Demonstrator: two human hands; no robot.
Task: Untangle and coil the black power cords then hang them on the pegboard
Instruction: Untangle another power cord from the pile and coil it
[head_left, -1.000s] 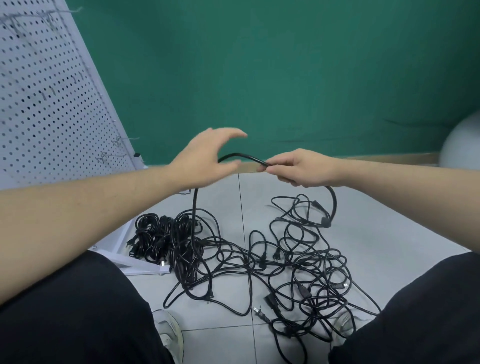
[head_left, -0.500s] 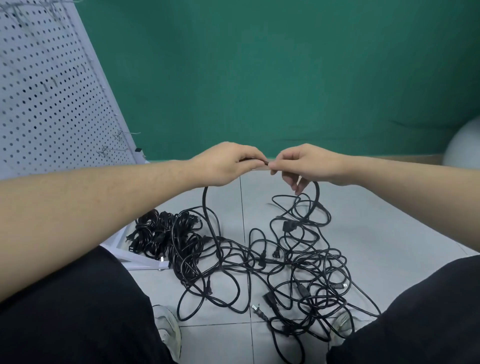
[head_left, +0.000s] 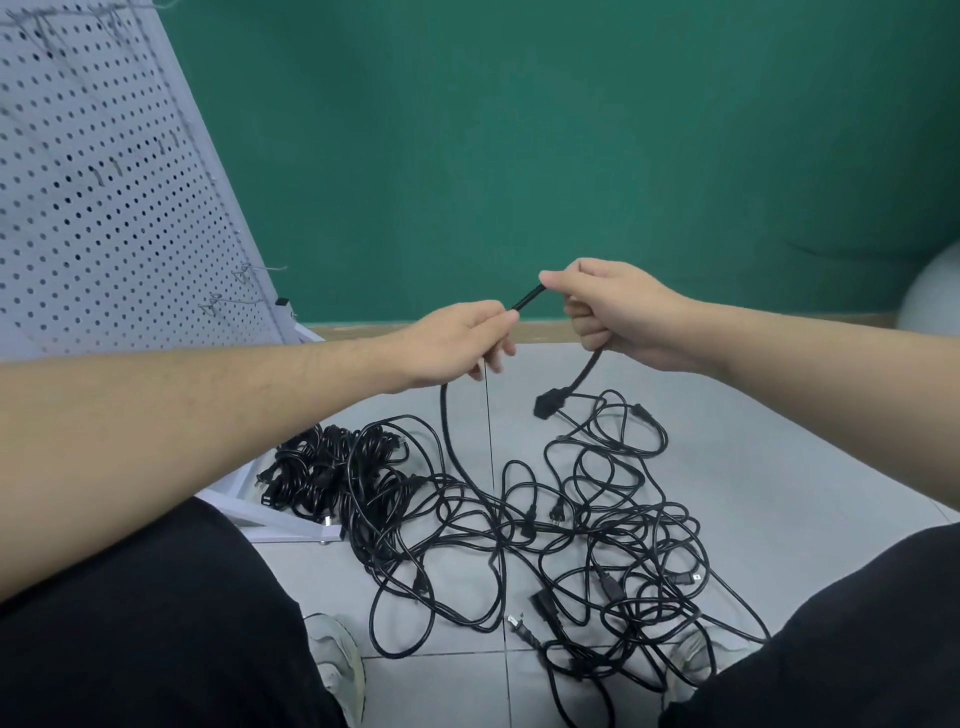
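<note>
Both bare forearms reach forward from the lower corners, the hands meeting above the pale grey tiled floor (head_left: 779, 467) in front of a green wall (head_left: 519, 130). The left hand (head_left: 457, 343) sits slightly lower, knuckles up, fingers curled; the right hand (head_left: 618, 317) is raised a little higher, wrist bent inward.

One thin black power cord (head_left: 527, 300) runs taut between the two hands. The left hand pinches it between thumb and forefinger, and the cord drops from under that palm down into the heap. The right hand grips it with curled fingers, thumb and forefinger pinching its upper end; below that fist the cord hangs to one black plug (head_left: 544, 405), dangling just above the floor.

One loose tangle of black cords (head_left: 597, 540) sprawls on the tiles between two black-trousered knees. One tighter bundle of black cords (head_left: 322, 473) lies to its left, against the white foot of one perforated white pegboard (head_left: 104, 208), which bears a few wire hooks. Two pale shoes (head_left: 337, 660) show near the bottom edge.
</note>
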